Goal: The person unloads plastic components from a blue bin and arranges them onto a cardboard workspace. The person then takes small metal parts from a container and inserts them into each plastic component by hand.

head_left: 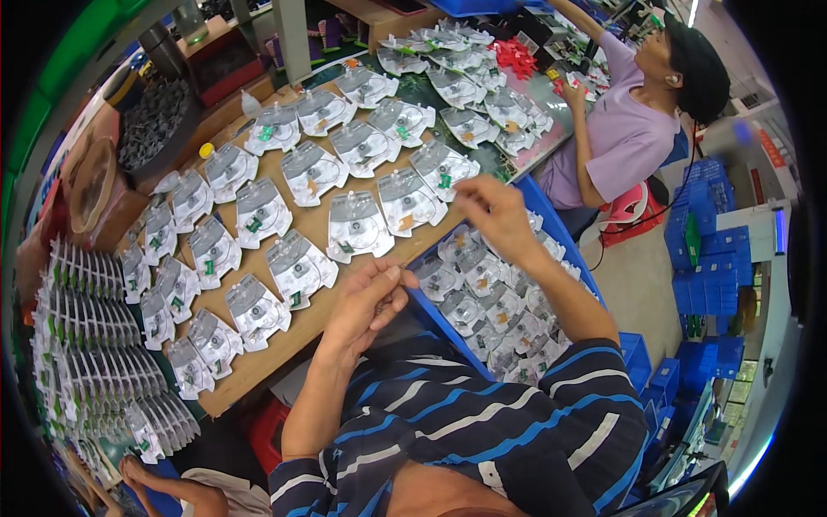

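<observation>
The left hand (pixel 366 302) hangs over the near edge of the counter (pixel 284 345), fingers curled in with thumb and fingertips pinched together; whether anything small sits in that pinch cannot be told. Just beyond its fingertips lies a clear blister pack (pixel 358 226), and just to its left another pack (pixel 301 269), both flat on the counter. The right hand (pixel 495 215) is raised above the blue bin (pixel 551 228), fingers pinched at the tip, apparently on something tiny that is too small to make out. Below and to the right of that hand the bin is heaped with loose packs (pixel 482 302), too jumbled to count.

Beyond both hands the counter carries rows of packs laid out flat, roughly thirty in all, many with a green or orange piece inside. Far to the left of the left hand stand upright stacks of packs (pixel 95 345), too dense to count. Past the right hand, a person in a lilac shirt (pixel 620 129) works at the far end, beside a heap of red pieces (pixel 515 56). Stacks of blue crates (pixel 706 258) stand on the floor to the right.
</observation>
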`<state>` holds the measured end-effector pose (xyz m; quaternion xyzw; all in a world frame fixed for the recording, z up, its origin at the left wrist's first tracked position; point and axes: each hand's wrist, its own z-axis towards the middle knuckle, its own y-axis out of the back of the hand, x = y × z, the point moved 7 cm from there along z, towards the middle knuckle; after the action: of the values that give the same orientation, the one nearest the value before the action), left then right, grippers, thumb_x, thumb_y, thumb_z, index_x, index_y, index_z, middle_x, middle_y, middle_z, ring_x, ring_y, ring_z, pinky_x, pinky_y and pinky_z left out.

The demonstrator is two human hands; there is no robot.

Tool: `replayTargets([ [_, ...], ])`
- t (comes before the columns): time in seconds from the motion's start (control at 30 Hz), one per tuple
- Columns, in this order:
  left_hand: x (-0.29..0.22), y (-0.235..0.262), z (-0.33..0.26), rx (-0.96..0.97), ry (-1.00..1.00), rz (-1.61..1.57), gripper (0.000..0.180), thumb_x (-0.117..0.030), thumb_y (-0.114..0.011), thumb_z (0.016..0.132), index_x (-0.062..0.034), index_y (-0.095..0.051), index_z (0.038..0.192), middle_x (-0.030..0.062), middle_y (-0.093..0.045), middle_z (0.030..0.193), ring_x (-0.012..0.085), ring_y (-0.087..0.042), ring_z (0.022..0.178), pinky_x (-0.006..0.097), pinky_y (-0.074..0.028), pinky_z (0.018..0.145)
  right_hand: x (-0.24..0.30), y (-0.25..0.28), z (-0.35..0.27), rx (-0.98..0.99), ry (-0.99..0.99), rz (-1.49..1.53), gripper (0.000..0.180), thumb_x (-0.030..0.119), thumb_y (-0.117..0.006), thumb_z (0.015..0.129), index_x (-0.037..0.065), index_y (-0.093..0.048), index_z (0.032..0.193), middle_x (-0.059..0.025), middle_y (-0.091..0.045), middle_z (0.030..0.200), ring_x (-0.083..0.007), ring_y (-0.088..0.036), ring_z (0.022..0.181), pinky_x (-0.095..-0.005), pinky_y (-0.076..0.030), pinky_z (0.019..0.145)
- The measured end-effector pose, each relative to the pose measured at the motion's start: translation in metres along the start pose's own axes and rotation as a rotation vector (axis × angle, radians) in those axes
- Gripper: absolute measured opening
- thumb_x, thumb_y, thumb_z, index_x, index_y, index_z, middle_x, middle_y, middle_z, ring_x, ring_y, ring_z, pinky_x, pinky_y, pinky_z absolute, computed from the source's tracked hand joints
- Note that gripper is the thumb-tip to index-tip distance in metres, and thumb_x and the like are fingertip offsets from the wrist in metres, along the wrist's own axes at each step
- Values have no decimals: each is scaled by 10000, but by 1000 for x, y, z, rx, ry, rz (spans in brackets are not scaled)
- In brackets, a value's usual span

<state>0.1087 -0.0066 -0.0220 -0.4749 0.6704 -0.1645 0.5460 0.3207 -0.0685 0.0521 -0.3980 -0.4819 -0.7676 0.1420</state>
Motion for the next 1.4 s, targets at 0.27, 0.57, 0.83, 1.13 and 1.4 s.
replayTargets([
  [0.27, 8, -10, 6, 13, 95, -21, 185, -86, -573, 970, 16, -567, 1125, 123, -643, 974, 61, -500, 612, 143, -286, 363, -42, -1, 42, 81, 190, -549, 148, 144, -656, 861, 30, -674, 954, -121, -631, 839, -321, -653, 790, -405, -511, 695],
  [0.57, 6, -2, 6, -5, 61, 17, 216, -116, -562, 986, 25, -591, 1147, 69, -616, 894, 49, -488, 595, 148, -276, 368, -50, -19, 59, 279, 144, -666, 182, 210, -686, 816, 33, -680, 773, -134, -626, 805, -353, -650, 758, -459, -509, 684],
  [0.83, -1, -3, -5, -13, 17, 42, 223, -158, -509, 1017, 11, -581, 1142, 85, -617, 867, 54, -450, 557, 153, -268, 368, -53, -21, 60, 298, 174, -679, 212, 241, -691, 818, 35, -686, 769, -132, -633, 782, -347, -655, 763, -455, -509, 680],
  [1.13, -3, 0, -16, -61, -17, 51, 258, -172, -506, 1015, 18, -506, 1191, 109, -607, 859, 63, -446, 544, 163, -267, 372, 11, 0, 33, 247, 106, -367, 272, 227, -646, 894, -2, -680, 1038, -144, -668, 860, -233, -660, 731, -351, -508, 664],
  [1.4, 0, -5, -12, -75, -12, 156, 320, -196, -519, 1014, 22, -439, 1234, 85, -610, 844, 55, -440, 528, 162, -273, 373, 44, -73, -47, 718, -341, 404, 245, 160, -667, 932, -14, -643, 1103, -36, -668, 866, -82, -610, 754, -227, -489, 648],
])
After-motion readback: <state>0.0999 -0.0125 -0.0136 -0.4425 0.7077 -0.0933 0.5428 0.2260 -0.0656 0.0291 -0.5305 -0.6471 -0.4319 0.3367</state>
